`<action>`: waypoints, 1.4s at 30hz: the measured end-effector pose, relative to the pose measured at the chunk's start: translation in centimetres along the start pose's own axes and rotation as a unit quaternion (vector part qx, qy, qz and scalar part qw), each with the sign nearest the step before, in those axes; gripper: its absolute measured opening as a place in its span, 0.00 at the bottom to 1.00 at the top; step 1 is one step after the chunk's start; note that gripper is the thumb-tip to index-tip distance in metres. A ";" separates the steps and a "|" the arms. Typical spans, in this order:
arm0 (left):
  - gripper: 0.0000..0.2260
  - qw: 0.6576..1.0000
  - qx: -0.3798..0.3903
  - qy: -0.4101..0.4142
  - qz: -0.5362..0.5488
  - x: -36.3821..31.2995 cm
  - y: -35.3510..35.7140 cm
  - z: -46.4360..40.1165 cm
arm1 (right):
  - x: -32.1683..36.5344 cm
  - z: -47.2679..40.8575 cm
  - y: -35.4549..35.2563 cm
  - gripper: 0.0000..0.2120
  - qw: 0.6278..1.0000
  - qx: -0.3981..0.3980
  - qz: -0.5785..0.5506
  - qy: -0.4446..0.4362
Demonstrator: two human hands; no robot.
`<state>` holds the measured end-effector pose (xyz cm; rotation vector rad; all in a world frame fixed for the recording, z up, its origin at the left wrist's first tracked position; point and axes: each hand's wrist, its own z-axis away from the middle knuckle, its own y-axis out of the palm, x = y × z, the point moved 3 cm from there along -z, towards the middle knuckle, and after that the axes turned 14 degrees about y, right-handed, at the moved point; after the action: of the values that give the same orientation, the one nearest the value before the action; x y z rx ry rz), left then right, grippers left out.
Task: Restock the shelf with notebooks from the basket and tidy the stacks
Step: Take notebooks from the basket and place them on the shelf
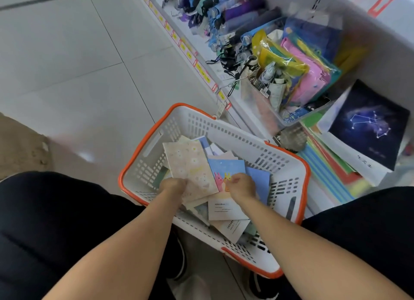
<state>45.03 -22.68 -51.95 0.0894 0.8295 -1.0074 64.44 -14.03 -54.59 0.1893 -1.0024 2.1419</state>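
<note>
Notebooks point(215, 187) lie jumbled in the basket point(289, 165) on the floor between our knees. Our left hand point(173, 185) grips the beige floral notebook point(190, 165); our right hand point(242, 186) pinches the blue bunny one point(224, 167). Just beside the basket, we see the shelf point(237, 102) with stacks point(336, 165).

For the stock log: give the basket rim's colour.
Orange rim on a white basket; seen in the head view.

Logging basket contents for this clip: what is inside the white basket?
The basket holds loose, overlapping notebooks: a beige one under the left hand, a blue rabbit one under the right hand. Lower layers are covered, so no count is possible.
</note>
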 end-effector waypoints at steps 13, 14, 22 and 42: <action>0.15 0.964 -0.122 0.179 -0.155 -3.0 -1.2 2.6 | -3.9 -2.2 -0.9 0.13 0.992 0.016 0.099 0.083; 0.14 0.963 -0.128 0.185 -0.147 -3.3 -1.3 2.8 | -3.8 -2.2 -1.1 0.08 0.993 0.007 0.081 0.087; 0.15 0.939 -0.194 0.271 -0.084 -5.5 -2.6 3.0 | 6.9 -0.5 -9.2 0.12 0.990 0.041 0.082 -0.104; 0.17 0.901 0.214 0.326 0.191 -15.2 1.8 7.7 | 11.8 7.7 -13.5 0.12 0.912 0.198 -0.326 -0.149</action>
<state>46.82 -14.12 -37.21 0.9778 1.1214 -0.7649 64.02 -7.21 -36.34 0.9356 -0.5299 1.6814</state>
